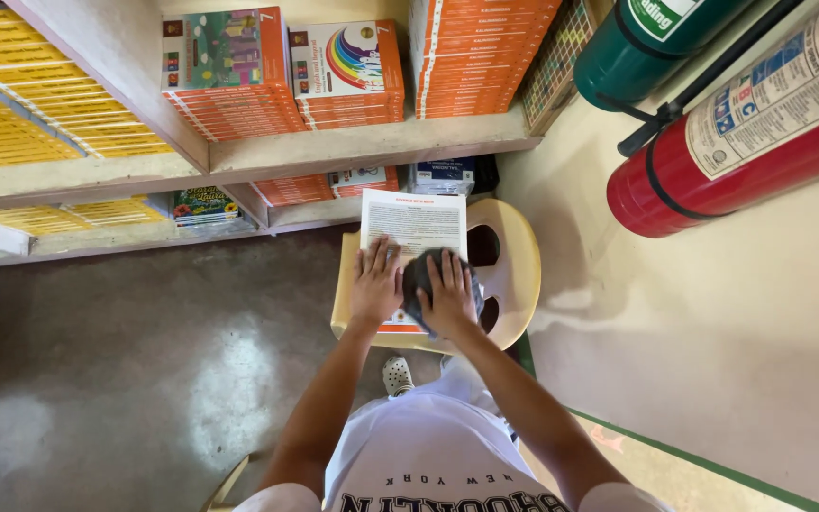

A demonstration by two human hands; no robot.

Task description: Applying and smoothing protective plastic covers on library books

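Book (pixel 413 226) lies flat on pale yellow plastic chair (pixel 514 275), white printed cover up, far end reaching past both hands toward shelf; left hand (pixel 375 283) rests on its near left part, fingers spread, palm down; right hand (pixel 449 296) just beside it, fingers spread, pressing dark grey cloth (pixel 419 277) against cover; cloth shows between hands and under right palm; beyond hands, shelves (pixel 372 147) with orange book stacks (pixel 481 57); off to right of right hand, red extinguisher (pixel 741 142) and green one (pixel 646 43) against wall.
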